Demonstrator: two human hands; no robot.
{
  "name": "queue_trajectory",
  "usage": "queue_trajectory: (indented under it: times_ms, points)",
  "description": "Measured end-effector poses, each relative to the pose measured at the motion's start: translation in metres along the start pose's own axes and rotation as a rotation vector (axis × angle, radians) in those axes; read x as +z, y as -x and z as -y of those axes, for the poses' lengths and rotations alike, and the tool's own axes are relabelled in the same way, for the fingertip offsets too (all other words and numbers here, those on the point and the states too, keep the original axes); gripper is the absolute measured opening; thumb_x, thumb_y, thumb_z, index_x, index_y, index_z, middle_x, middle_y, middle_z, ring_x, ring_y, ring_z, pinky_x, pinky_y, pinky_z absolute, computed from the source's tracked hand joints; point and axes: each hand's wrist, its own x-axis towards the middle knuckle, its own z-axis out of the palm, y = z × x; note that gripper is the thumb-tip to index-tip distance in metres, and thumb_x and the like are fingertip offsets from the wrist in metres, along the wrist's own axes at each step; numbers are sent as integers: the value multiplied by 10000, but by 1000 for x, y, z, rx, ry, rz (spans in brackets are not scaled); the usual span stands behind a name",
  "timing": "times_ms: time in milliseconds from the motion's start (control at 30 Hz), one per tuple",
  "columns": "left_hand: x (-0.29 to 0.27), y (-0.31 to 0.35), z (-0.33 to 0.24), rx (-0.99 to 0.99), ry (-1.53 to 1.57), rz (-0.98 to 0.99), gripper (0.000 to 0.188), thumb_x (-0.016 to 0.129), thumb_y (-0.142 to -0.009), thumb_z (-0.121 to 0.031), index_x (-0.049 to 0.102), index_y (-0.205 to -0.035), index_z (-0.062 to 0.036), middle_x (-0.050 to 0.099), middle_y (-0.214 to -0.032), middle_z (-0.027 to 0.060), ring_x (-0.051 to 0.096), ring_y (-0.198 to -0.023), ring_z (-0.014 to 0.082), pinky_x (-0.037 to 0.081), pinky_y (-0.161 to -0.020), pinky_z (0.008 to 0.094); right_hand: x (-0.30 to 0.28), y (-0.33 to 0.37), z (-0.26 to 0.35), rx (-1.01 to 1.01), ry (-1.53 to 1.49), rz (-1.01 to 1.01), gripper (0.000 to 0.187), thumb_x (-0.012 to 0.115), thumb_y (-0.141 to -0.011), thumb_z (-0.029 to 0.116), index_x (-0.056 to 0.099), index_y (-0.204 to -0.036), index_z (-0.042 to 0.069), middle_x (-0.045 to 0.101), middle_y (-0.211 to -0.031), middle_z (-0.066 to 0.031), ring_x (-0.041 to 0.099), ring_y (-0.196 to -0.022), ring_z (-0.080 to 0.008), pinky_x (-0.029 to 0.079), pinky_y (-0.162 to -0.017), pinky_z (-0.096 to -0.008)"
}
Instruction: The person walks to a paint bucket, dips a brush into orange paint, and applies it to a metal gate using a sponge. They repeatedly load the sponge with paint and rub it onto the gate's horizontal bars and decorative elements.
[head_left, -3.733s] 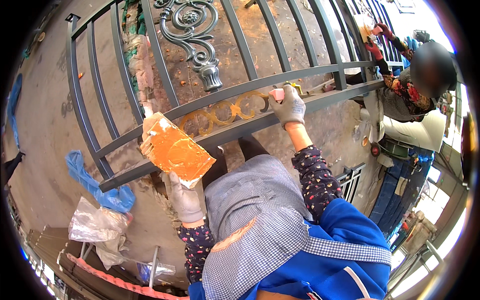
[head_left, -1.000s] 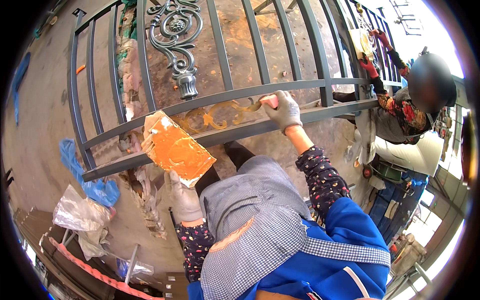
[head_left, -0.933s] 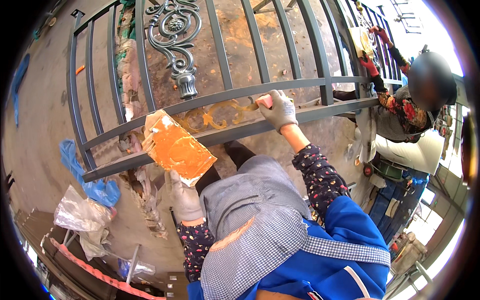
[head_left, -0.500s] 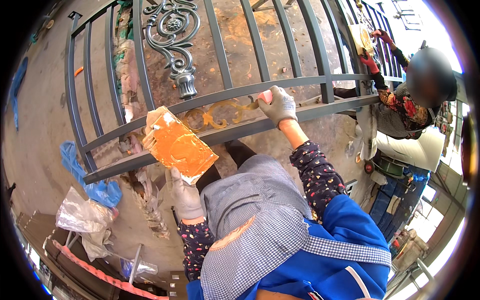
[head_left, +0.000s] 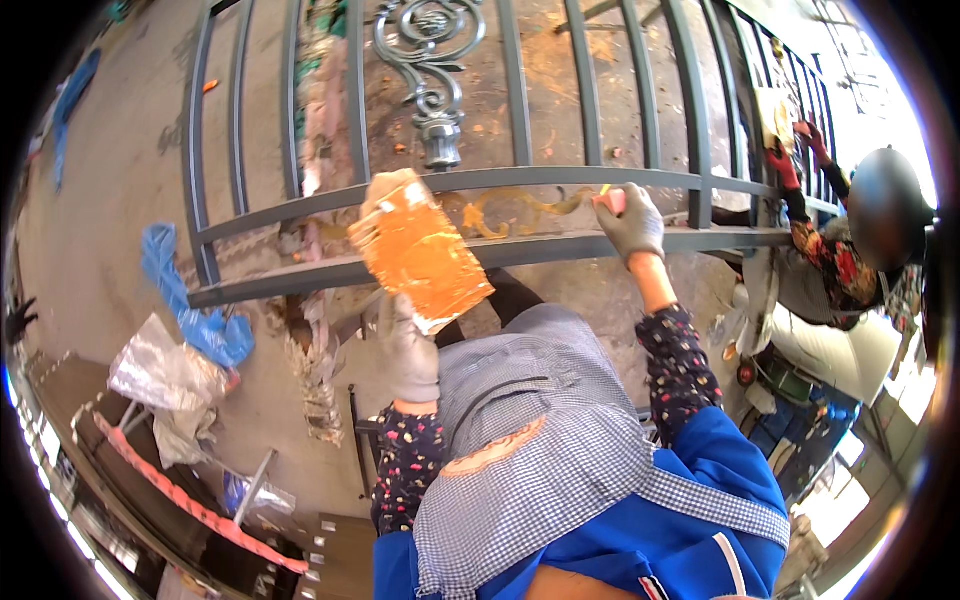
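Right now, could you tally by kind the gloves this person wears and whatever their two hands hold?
Gray gloves: 2
Orange-smeared board, in the left hand: 1
Pink sponge-like block, in the right hand: 1
Total: 4

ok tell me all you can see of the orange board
The board is a rectangular slab, cardboard-like, smeared orange and glossy on top, with whitish edging at its near end and ragged tan layers at the far end. The gloved left hand holds its near end. It slants, far end leftward, overlapping the railing in view; whether they touch is unclear.
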Motion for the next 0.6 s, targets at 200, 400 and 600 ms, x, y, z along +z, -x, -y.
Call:
queue_trajectory:
  times_ms: [200,400,600]
  points:
    - [29,-1,-8,-216,578,81,404,504,-1071,-283,500,-1360,-1,622,-1288,123,647,-1163,228,583,-933,366,-50,65,101,-547,-356,85,379,786,-756,208,649,-1083,75,655,-1019,-158,664,-900,-375,548,-794,-437]
    - [49,1,-5,-248,653,92,367,480,-1085,-261,534,-1323,13,658,-1227,100,674,-1059,165,581,-872,287,-43,91,139,-580,-271,141,328,759,-786,199,619,-1054,70,625,-967,-133,671,-816,-355,552,-700,-433]
    - [54,3,2,-271,649,205,373,409,-1103,-255,496,-1356,5,624,-1294,124,664,-1121,206,583,-931,335,-21,106,148,-646,-200,162,300,760,-784,214,621,-1011,77,627,-933,-130,674,-770,-349,551,-670,-435]
